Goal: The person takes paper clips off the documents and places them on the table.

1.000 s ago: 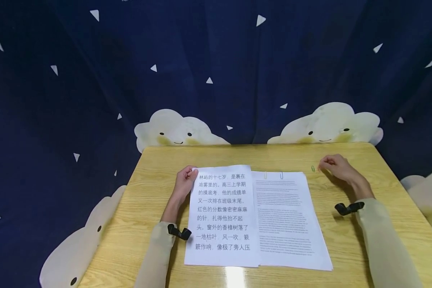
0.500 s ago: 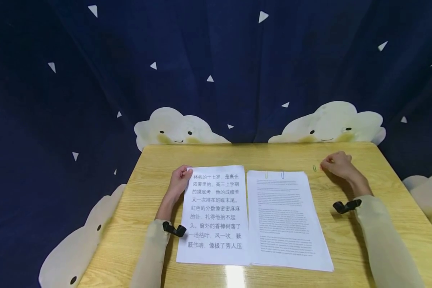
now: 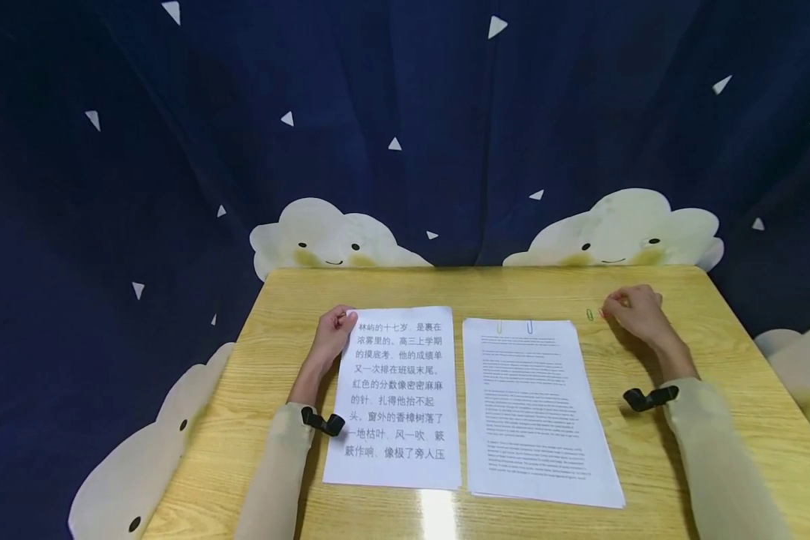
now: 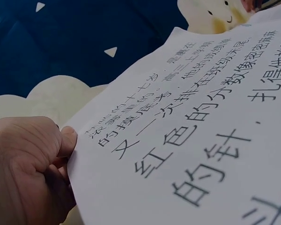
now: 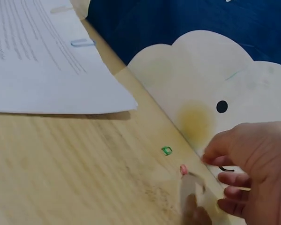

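My left hand [image 3: 334,334] pinches the upper left corner of a sheet of paper [image 3: 394,397] printed with large Chinese characters. In the left wrist view the thumb lies over the edge of this paper [image 4: 131,187]. Over the right part of the table my right hand [image 3: 637,311] has loosely bent fingers and nothing between them. Just beyond its fingertips lies a small pink paper clip [image 5: 183,169], with a green paper clip [image 5: 166,150] beside it. Both clips rest on the wood in the right wrist view.
Right of the large-print sheet lies a stack of small-print pages [image 3: 533,420], with a yellow paper clip [image 3: 499,327] and a blue paper clip [image 3: 529,327] on its top edge. The wooden table [image 3: 486,289] ends at a dark blue curtain [image 3: 439,112] with cloud faces.
My left hand has drawn the large-print sheet leftward off the small-print stack, and a strip of table now separates them. My right hand has stayed close to the pink clip.
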Motion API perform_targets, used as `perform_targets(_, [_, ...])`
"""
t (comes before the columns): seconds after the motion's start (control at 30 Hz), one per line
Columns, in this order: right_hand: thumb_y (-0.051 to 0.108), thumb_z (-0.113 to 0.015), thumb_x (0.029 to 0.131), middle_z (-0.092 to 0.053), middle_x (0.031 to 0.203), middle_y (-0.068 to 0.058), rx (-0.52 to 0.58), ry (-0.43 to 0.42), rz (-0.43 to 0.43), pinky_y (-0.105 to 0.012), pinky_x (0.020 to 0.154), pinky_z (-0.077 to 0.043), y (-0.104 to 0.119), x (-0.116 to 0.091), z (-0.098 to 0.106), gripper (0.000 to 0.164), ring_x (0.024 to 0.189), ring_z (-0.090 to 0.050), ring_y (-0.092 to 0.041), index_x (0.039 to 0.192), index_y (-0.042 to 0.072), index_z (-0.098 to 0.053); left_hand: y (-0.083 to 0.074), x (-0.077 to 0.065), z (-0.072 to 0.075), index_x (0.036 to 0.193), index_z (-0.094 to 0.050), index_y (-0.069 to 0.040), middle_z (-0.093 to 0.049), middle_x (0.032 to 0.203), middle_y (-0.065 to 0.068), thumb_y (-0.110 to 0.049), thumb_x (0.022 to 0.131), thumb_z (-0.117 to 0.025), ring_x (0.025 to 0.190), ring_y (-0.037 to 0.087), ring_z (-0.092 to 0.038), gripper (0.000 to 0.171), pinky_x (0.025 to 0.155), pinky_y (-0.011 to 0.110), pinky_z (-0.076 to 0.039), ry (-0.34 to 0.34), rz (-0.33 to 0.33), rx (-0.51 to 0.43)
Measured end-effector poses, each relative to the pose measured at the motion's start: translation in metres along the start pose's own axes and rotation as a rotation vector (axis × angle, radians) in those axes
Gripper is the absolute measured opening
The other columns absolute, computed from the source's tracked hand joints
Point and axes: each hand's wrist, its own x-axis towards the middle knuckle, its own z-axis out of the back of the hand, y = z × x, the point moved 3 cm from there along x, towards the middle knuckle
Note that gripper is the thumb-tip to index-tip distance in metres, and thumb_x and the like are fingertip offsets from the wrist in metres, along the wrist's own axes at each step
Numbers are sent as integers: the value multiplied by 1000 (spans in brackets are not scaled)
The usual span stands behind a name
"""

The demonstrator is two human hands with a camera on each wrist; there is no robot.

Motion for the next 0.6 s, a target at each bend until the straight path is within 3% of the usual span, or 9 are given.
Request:
perform_targets(0.13, [25,-50,109,-40,131,-36,83,-90,-61,-62,87,-31,6,-13,-1,40,124,-29,-53,116,-13,-62,0,2,-2,116,-66,7,-52,79,1,-13,108,-58,73,14,-50,22,67,21,-42,-10,-14,14])
perform_targets(0.23, [30,-49,109,-38,135,-34,124,-145,-71,-57,86,-32,10,-20,-2,43,125,-30,-49,118,-11,-62,-1,4,-3,115,-66,8,-50,78,1,-11,108,-59,72,14,-49,22,66,21,-41,-26,-35,26])
perform_targets(0.4, [34,-52,108,-37,132,-31,147,-185,-74,-45,81,-32,14,-32,-5,46,115,-35,-41,116,-10,-63,0,8,-5,110,-68,8,-54,80,4,-7,106,-60,72,14,-50,18,66,21,-41,-45,-63,53])
perform_targets(0.6, [27,-58,107,-43,122,-28,163,-224,-17,-38,77,-32,20,-43,-11,38,100,-39,-30,107,-10,-66,3,13,-7,109,-70,6,-64,88,15,-7,105,-62,75,16,-54,16,68,23,-44,-39,-107,137])
